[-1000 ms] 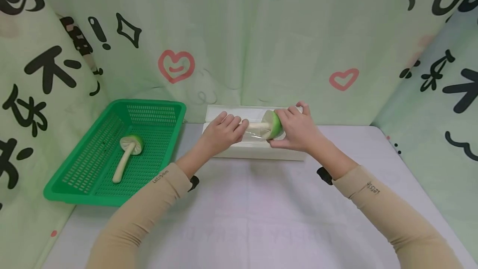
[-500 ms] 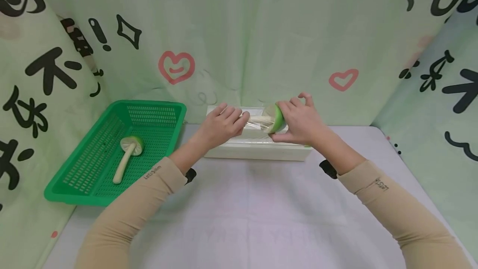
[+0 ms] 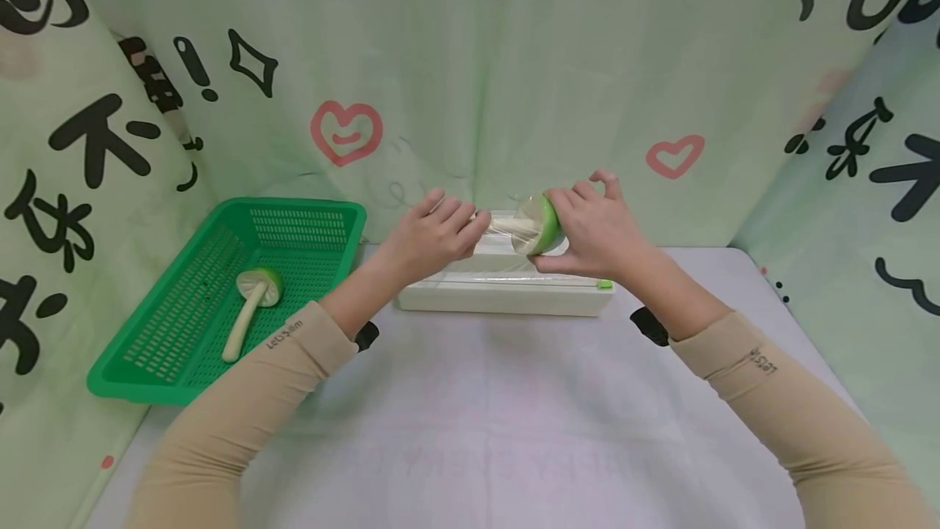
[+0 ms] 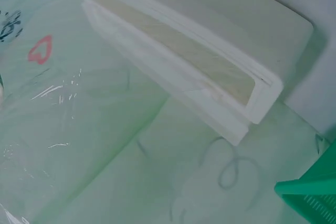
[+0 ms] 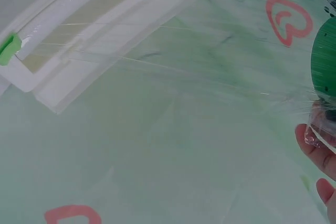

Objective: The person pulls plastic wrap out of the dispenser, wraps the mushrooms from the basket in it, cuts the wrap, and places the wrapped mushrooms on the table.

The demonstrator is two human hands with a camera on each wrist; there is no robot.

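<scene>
A green-capped mushroom-shaped thing [image 3: 547, 228] with a pale stem is held sideways above a white cling film dispenser [image 3: 507, 296]. Clear cling film covers its underside and stem, and in the right wrist view the film [image 5: 210, 74] stretches from the dispenser to the green cap [image 5: 324, 64]. My right hand [image 3: 598, 227] grips the cap, thumb below. Curled fingers of my left hand [image 3: 441, 237] hold the stem end, which they hide, with film gathered there. The left wrist view shows the dispenser [image 4: 231, 14] but not the left fingers.
A green plastic basket [image 3: 117, 386] at the left holds a second green-capped mushroom-shaped thing [image 3: 253, 304]. A green slider [image 3: 605, 284] sits at the dispenser's right end. Printed pale-green curtains [image 3: 573, 64] enclose the back and sides of the white-covered table [image 3: 485, 431].
Both hands have lifted the mushroom-shaped thing slightly up and back, away from the dispenser. More of the dispenser's front and its green slider now show. Film over the stem looks more gathered.
</scene>
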